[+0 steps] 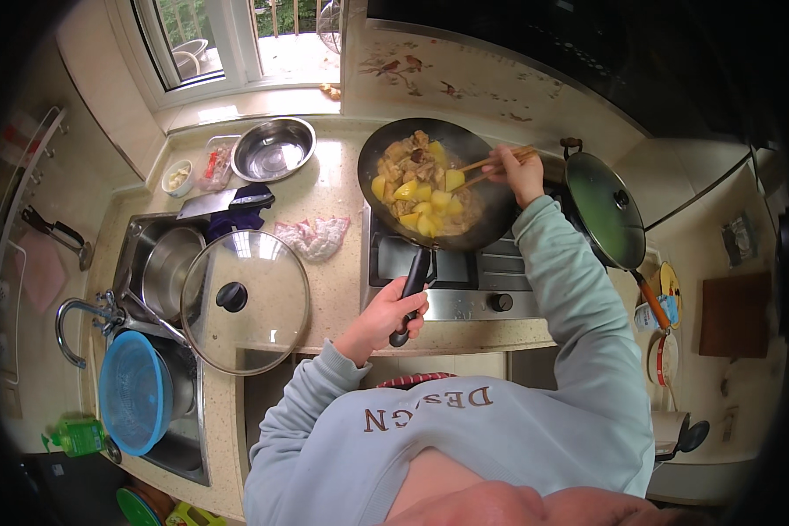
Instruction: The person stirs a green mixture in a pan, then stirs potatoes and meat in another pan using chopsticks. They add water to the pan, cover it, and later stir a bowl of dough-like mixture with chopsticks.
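My left hand point(386, 317) grips the black handle point(417, 276) of a dark wok point(493, 227) that is on the gas stove point(447, 304). Yellow potato chunks point(427, 207) and browned meat pieces point(407, 158) lie in the wok. In my right hand point(519, 172) is a pair of wooden chopsticks point(477, 176). Their tips reach in among the potatoes at the wok's right side. Faint steam hangs over that part of the food. The stove's burner beneath the wok is hidden.
Right of the wok is a second pan with a glass lid point(605, 204). A clear glass lid point(269, 315) lies by the double sink point(191, 454), overhanging the counter's front edge. A cleaver point(204, 204), a purple cloth point(237, 220), a steel basin point(275, 150) and a blue colander point(131, 394) are at left.
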`<state>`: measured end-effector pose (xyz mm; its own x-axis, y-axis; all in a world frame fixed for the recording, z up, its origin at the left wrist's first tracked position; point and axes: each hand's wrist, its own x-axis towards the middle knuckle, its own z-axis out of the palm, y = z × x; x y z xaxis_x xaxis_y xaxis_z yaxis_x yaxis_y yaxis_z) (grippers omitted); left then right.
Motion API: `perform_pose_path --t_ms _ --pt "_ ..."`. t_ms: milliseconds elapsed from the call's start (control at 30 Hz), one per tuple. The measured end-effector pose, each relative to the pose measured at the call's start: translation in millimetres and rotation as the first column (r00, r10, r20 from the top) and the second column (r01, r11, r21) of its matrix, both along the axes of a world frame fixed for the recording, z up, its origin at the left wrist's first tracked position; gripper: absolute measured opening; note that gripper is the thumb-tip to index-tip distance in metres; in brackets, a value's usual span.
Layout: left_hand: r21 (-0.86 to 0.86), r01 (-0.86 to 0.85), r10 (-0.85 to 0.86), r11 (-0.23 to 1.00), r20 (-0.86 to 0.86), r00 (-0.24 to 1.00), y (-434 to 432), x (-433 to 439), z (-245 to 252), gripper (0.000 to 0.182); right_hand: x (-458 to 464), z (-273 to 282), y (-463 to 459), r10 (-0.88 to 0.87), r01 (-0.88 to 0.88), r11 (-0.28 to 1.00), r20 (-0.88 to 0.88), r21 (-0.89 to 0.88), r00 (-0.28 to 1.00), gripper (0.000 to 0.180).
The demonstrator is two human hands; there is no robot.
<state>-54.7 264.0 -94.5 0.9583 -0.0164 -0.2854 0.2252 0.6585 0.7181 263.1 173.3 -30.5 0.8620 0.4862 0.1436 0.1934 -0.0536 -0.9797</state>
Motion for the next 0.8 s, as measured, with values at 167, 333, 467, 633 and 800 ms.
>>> perform_pose_path --t_ms 167,333,467,633,800 --pt "-0.043 0.011 -0.010 0.999 0.032 0.999 0.5 1.3 -6.5 0.016 -33.9 43.4 -2.3 0.187 -0.164 0.980 0.253 -0.111 0.949 0.027" --pt "-0.039 0.027 -0.025 0.999 0.059 0.998 2.2 2.3 -9.9 0.014 5.8 63.4 23.1 0.106 -0.067 0.992 0.405 -0.110 0.908 0.030" --pt "-0.017 0.027 -0.027 0.999 0.037 0.999 2.6 0.5 -6.0 0.017 52.7 46.0 71.4 -0.085 0.070 0.996 0.326 0.058 0.941 0.032" --pt "0.012 0.005 -0.005 1.000 0.030 1.000 1.5 -0.7 -3.3 0.019 60.6 13.3 109.6 -0.032 0.033 0.992 0.010 -0.124 0.999 0.029" --pt "0.005 0.003 -0.003 1.000 0.035 0.999 0.7 1.8 -7.5 0.017 30.9 25.1 95.1 0.252 -0.243 0.952 0.028 -0.186 0.967 0.028"
